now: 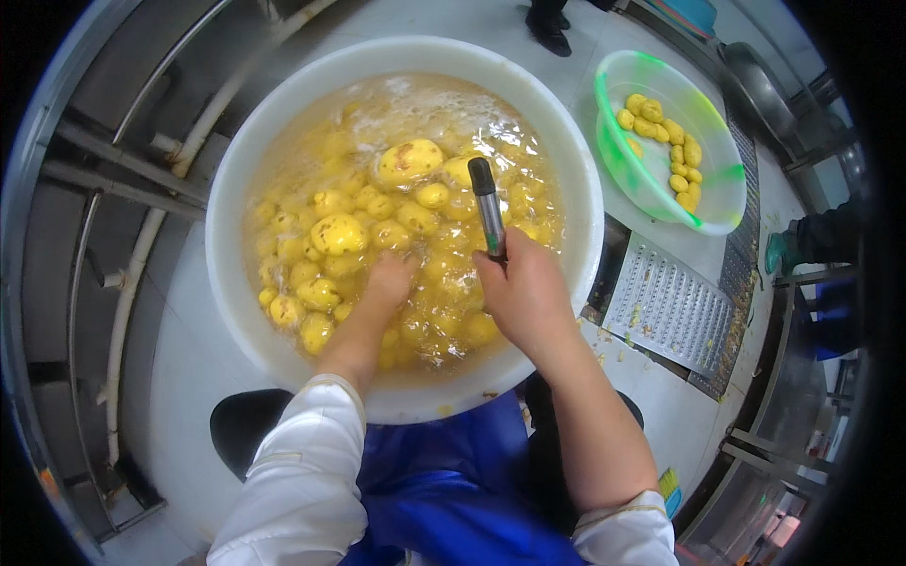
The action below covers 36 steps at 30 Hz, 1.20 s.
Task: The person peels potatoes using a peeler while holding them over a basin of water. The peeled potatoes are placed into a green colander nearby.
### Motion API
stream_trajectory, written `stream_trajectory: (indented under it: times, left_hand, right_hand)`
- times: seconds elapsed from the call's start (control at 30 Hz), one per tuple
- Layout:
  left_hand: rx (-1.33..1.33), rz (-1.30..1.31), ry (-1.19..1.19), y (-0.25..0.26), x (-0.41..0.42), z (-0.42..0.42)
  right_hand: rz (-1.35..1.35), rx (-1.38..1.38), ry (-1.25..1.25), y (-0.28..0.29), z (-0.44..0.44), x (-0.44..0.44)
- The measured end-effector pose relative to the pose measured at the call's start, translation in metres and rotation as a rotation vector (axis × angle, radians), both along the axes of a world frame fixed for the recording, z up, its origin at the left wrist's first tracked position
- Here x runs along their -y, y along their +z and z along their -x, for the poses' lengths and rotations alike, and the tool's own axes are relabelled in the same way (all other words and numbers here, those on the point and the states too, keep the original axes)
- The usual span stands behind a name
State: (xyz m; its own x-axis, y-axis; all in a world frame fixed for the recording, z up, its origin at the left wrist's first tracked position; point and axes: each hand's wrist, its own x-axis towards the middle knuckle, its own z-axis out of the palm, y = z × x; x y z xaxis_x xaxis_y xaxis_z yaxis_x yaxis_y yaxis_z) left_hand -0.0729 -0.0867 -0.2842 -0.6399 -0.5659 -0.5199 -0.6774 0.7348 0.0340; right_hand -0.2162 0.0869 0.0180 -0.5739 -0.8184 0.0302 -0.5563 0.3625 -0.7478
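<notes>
A big white plastic tub (230,212) stands before me, filled with cloudy water and many yellow peeled potatoes (340,234). My left hand (391,277) reaches into the water among them; its fingers are under the surface, so whether they hold a potato is unclear. Above the tub's right side, my right hand (527,293) is closed around a slim hand tool (487,201) with a black end and a metal shaft. The tool's other end is hidden by the hand. A large potato with brown patches (410,163) floats beyond both hands.
A green and white plastic basin (612,152) with several potatoes sits on the floor at right. Near it lies a perforated metal drain cover (669,304) with scattered peel. Pipes (134,262) run along the left. Other people's feet (548,32) show at the top and right.
</notes>
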Motion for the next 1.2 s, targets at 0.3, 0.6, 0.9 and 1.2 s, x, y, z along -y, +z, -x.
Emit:
stream_trajectory:
  times: [0.3,0.6,0.9,1.2]
  left_hand:
    - [-0.801,-0.728,0.902,0.073,-0.014,-0.049]
    - [-0.556,0.109,0.053,0.052,-0.064,-0.015]
    - [-1.013,-0.303,1.362,-0.024,-0.065,0.014]
    - [-1.175,-1.798,0.935,0.18,-0.043,-0.022]
  right_hand:
    - [0.037,0.049,-0.147,-0.019,-0.001,0.009]
    - [0.239,-0.305,0.036,-0.007,0.012,-0.029]
    - [0.078,0.149,-0.273,-0.01,0.036,-0.011]
    - [-0.002,-0.212,0.122,-0.011,0.014,-0.001]
